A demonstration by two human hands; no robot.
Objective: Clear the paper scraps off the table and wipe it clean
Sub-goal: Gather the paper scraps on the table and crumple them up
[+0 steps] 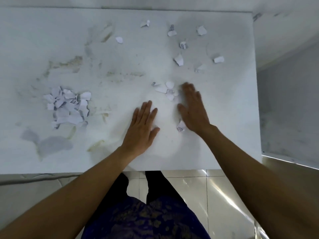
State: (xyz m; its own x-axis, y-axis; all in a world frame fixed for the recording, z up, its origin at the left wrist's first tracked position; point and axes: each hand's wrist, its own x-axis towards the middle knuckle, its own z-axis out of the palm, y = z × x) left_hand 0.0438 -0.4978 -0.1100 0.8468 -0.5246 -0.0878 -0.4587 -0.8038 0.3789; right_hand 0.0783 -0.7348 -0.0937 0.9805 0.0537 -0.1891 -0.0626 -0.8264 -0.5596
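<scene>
White stained table (224, 118), tiled floor below frame centre. Left hand (141, 126) flat, fingers straight, holding nothing; right hand (193, 109) flat too, blurred, just beside a small cluster of scraps (165, 89). Gathered pile (68, 106) at left; loose pieces (179, 59) scattered upper right. Probably light, flimsy, best swept together, not pinched. Print on scraps unreadable.

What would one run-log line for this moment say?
left hand flat on table | right hand open beside loose scraps | scrap pile left | stains unwiped
</scene>
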